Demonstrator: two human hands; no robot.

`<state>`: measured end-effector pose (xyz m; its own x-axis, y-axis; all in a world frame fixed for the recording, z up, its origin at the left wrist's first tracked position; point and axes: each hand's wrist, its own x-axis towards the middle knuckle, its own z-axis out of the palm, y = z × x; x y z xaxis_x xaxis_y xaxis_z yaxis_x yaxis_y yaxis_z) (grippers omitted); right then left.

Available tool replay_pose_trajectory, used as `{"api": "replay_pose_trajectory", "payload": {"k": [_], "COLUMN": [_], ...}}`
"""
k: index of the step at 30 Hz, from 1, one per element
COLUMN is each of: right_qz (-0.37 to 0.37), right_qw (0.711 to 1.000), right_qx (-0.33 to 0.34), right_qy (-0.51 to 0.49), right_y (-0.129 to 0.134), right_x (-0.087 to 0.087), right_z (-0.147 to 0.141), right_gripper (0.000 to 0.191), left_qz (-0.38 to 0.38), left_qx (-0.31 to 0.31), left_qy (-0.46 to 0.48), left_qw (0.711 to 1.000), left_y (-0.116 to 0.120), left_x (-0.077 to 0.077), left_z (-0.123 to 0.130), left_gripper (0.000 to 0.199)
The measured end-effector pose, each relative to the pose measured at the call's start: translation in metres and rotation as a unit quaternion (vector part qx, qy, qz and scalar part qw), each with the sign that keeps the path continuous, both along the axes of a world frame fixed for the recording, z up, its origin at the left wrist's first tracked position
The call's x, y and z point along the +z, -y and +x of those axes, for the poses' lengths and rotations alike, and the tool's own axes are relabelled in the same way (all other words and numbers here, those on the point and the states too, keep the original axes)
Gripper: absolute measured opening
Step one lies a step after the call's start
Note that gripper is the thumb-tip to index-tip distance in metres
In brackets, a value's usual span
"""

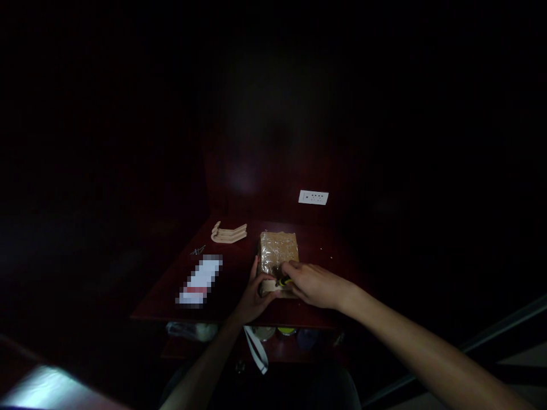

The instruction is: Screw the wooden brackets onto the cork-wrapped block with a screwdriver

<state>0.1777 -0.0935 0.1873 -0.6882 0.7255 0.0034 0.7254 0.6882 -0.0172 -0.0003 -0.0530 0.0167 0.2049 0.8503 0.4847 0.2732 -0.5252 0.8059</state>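
A box wrapped in brown packing tape (pixel 278 250) lies on the dark red shelf. At its near end is a flat, pale wooden piece (pixel 269 286). My left hand (pixel 255 296) is closed on this piece, thumb in front and fingers behind, close against the box. In my right hand (pixel 314 283) is a small yellow-and-black screwdriver (pixel 284 281), mostly covered by the fingers. Its dark tip meets the wooden piece from the right; the exact contact is too small to tell.
Curved wooden pieces (pixel 229 233) lie at the back left. Several screws (pixel 198 250) and a blurred-out white sheet (pixel 200 282) are nearer. A white socket panel (pixel 313 197) is on the back wall. A white strap (pixel 256 350) hangs below the shelf's front edge.
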Motion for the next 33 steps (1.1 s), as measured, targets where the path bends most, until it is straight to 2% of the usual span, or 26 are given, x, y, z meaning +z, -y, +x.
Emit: {"api": "replay_pose_trajectory", "payload": {"k": [2, 9, 14, 16, 22, 26, 29, 33], "right_qz": [0.016, 0.066, 0.01, 0.013, 0.063, 0.086, 0.074, 0.042], "right_qw": [1.0, 0.995, 0.999, 0.999, 0.996, 0.993, 0.994, 0.998], "right_qx": [0.005, -0.055, -0.003, 0.012, -0.003, -0.031, -0.039, 0.002], "right_qy": [0.007, 0.06, 0.04, 0.036, 0.057, 0.077, 0.068, 0.047], "right_y": [0.0, 0.002, 0.003, 0.003, -0.001, -0.003, -0.001, 0.0], "right_x": [0.0, -0.007, 0.003, 0.007, 0.003, -0.004, -0.003, 0.003], "right_z": [-0.001, -0.01, -0.009, -0.009, -0.015, -0.016, -0.015, -0.011], "right_gripper": [0.029, 0.032, 0.032, 0.031, 0.039, 0.035, 0.034, 0.034], "left_qz": [0.001, 0.003, -0.006, -0.008, -0.007, -0.012, -0.021, -0.021], "left_qx": [0.003, -0.007, -0.01, -0.008, -0.004, -0.004, -0.013, -0.015], "left_qy": [-0.001, -0.008, -0.002, 0.004, -0.003, 0.005, 0.009, 0.009], "left_qw": [1.0, 1.0, 1.0, 1.0, 1.0, 1.0, 1.0, 1.0], "left_y": [0.001, 0.001, 0.0, 0.0, 0.001, 0.0, -0.001, -0.001], "left_x": [0.001, 0.002, 0.003, 0.004, 0.004, 0.002, 0.001, 0.001], "left_z": [0.0, -0.001, -0.001, -0.001, -0.001, -0.002, -0.002, -0.002], "left_gripper": [0.02, 0.023, 0.024, 0.024, 0.021, 0.021, 0.021, 0.022]}}
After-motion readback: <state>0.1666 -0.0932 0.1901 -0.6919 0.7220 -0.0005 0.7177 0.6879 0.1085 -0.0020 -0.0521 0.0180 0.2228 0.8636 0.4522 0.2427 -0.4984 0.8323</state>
